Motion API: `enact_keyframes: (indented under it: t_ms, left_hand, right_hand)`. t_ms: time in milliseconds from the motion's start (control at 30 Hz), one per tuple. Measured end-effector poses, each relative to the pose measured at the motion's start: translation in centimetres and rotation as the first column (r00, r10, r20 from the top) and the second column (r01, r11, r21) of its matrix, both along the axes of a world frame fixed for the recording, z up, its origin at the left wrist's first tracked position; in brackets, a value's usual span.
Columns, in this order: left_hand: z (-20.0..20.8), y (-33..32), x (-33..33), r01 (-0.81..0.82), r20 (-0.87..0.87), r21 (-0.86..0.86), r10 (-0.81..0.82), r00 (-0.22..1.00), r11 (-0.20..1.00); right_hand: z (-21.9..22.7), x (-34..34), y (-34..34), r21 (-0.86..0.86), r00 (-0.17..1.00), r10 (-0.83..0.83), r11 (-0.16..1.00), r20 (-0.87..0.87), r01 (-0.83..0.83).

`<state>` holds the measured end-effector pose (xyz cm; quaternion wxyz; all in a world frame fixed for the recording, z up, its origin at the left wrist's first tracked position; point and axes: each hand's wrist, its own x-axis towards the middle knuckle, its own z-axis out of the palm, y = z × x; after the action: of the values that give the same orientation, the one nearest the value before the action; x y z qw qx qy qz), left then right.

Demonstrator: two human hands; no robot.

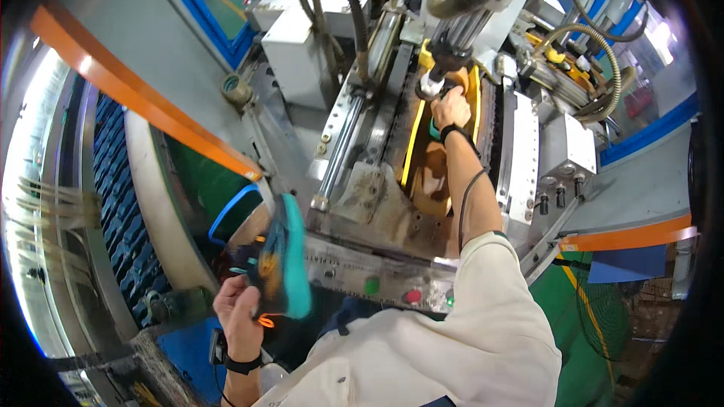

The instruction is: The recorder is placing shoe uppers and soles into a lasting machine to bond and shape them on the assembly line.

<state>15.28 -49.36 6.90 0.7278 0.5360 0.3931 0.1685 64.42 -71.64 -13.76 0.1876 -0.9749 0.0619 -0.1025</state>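
My left hand [240,315] grips a dark shoe [276,264] with a teal sole and orange laces, held up on its side at the left of the machine front. My right arm reaches forward into the machine's yellow-edged bay [411,143]. There my right hand [451,109] is closed beside a white-and-black press head [431,84]. A teal edge [434,130] shows under its palm; the rest of what it holds is hidden. Brown, worn surface lines the bay below the wrist.
Metal rails [343,147] and a white housing [298,60] flank the bay, with thick hoses above. Green and red buttons [412,297] sit on the front panel. An orange bar [143,98] slants at left, near a dark ridged conveyor [124,203].
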Motion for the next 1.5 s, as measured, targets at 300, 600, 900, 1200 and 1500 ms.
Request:
enact_keyframes:
  t_ms: [300, 600, 900, 1200, 1500]
  left_hand:
    - [-3.3, -2.4, -7.5, -0.402, 0.034, 0.05, 0.4, 0.916, 0.914]
    - [-1.6, -7.4, -6.2, -0.465, -0.04, 0.039, 0.466, 0.884, 0.885]
    - [-3.3, -6.7, -7.0, -0.47, -0.015, 0.036, 0.47, 0.882, 0.882]
    - [-4.5, -8.2, -7.4, -0.457, 0.034, 0.005, 0.457, 0.889, 0.889]
    - [-7.6, -11.9, -12.8, -0.661, -0.006, -0.069, 0.663, 0.749, 0.747]
  right_hand:
    - [16.5, 8.7, -5.0, 0.267, 0.894, 0.331, 0.871, 0.302, -0.413]
    - [29.2, 13.1, -1.3, 0.246, 0.743, 0.342, 0.794, 0.575, -0.556]
    - [30.2, 13.5, -1.5, 0.163, 0.745, 0.356, 0.836, 0.565, -0.524]
    - [22.3, 0.2, -6.6, 0.572, 0.75, 0.296, 0.501, 0.591, -0.649]
    - [-5.7, -36.6, 0.8, 0.281, 0.385, 0.922, 0.356, 0.051, -0.891]
